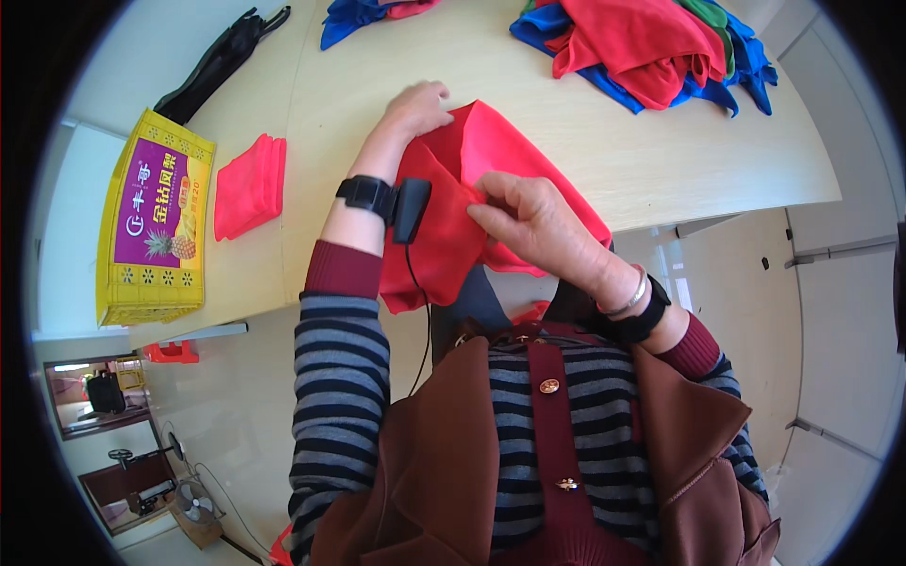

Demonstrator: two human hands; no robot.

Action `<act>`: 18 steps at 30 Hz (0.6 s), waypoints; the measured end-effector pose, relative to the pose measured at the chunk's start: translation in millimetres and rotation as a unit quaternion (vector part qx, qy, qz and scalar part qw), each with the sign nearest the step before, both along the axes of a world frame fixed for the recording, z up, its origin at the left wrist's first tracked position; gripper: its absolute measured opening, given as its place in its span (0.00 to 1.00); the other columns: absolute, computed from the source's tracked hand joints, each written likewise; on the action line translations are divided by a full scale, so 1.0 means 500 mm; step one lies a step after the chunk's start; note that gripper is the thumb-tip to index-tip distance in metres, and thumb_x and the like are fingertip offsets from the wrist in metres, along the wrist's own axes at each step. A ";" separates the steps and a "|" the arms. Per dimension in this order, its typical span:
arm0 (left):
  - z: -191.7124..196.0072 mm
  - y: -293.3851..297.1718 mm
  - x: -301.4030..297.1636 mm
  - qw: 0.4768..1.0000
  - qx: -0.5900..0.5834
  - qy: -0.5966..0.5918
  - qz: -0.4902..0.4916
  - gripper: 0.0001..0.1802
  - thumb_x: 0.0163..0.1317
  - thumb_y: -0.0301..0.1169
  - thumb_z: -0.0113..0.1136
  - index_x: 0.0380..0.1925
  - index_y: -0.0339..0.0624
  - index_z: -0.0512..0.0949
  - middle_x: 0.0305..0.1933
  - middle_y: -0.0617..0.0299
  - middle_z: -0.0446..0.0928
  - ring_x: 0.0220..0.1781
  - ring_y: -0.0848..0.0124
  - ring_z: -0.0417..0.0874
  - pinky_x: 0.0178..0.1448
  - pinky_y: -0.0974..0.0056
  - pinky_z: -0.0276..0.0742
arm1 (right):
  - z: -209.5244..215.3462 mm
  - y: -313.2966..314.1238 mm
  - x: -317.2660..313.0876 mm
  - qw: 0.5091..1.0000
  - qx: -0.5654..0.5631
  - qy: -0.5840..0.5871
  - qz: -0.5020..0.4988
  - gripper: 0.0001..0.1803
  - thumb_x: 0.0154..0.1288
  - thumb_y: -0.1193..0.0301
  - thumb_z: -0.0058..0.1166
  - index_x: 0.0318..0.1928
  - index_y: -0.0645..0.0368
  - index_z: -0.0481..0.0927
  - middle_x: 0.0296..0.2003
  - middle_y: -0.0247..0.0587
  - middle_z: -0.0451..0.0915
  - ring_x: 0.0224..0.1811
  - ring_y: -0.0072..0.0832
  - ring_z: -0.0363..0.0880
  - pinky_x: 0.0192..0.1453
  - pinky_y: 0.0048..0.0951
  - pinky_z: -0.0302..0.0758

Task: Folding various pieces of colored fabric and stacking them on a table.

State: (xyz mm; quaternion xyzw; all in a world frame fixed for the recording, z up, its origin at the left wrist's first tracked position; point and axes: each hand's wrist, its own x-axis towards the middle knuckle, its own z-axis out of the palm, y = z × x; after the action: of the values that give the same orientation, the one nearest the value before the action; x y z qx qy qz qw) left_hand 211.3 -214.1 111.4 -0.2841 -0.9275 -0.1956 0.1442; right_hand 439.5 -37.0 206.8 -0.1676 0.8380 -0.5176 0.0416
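Observation:
A red cloth [453,222] lies on the near edge of the pale table [585,141] and hangs partly over it. My left hand [415,108] grips the cloth's far left corner. My right hand [528,222] pinches a fold near the cloth's middle. Each wrist wears a black band, and a small black device hangs from the left one.
A folded stack of red cloths [250,186] sits left of my hands. A yellow crate with a purple and yellow box [156,222] stands at the table's left end. A heap of red, blue and green cloths [651,47] lies far right; more cloths [363,14] and a black bag [222,61] far left.

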 end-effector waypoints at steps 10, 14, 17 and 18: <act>0.019 -0.073 -0.012 0.945 0.040 -0.325 0.016 0.06 0.51 0.27 0.55 0.29 0.39 0.77 0.18 0.57 0.77 0.19 0.65 0.82 0.23 0.63 0.75 | 0.075 0.118 0.021 0.983 -0.151 0.100 0.002 0.11 0.62 0.74 0.58 0.44 0.65 0.79 0.26 0.35 0.79 0.28 0.20 0.77 0.33 0.24 0.73; 0.259 -0.130 0.027 0.974 0.106 -0.196 0.038 0.04 0.54 0.29 0.55 0.26 0.42 0.76 0.21 0.63 0.77 0.19 0.74 0.81 0.22 0.68 0.73 | 0.229 0.256 -0.015 0.890 0.141 0.433 0.009 0.12 0.65 0.76 0.55 0.49 0.56 0.81 0.43 0.41 0.82 0.39 0.30 0.82 0.39 0.28 0.79; 0.424 -0.230 0.063 0.979 0.124 -0.099 0.130 0.05 0.57 0.27 0.52 0.33 0.39 0.74 0.24 0.62 0.77 0.20 0.74 0.79 0.21 0.70 0.71 | 0.334 0.200 -0.054 0.864 0.214 0.455 -0.033 0.07 0.68 0.72 0.50 0.42 0.57 0.80 0.33 0.35 0.79 0.31 0.24 0.77 0.32 0.23 0.74; 0.446 -0.242 0.055 0.968 0.157 -0.098 0.169 0.09 0.55 0.27 0.52 0.36 0.38 0.74 0.23 0.58 0.77 0.19 0.70 0.78 0.20 0.66 0.74 | 0.333 0.184 -0.057 0.963 0.066 0.249 -0.080 0.10 0.71 0.70 0.45 0.36 0.59 0.79 0.24 0.27 0.75 0.22 0.15 0.71 0.27 0.17 0.69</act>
State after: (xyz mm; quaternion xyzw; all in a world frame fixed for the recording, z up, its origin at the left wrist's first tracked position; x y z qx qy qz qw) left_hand 238.9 -334.9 334.3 -0.0763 -0.9292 -0.3386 0.1269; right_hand 410.8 55.0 373.3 -0.2204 0.8651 -0.4043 -0.1992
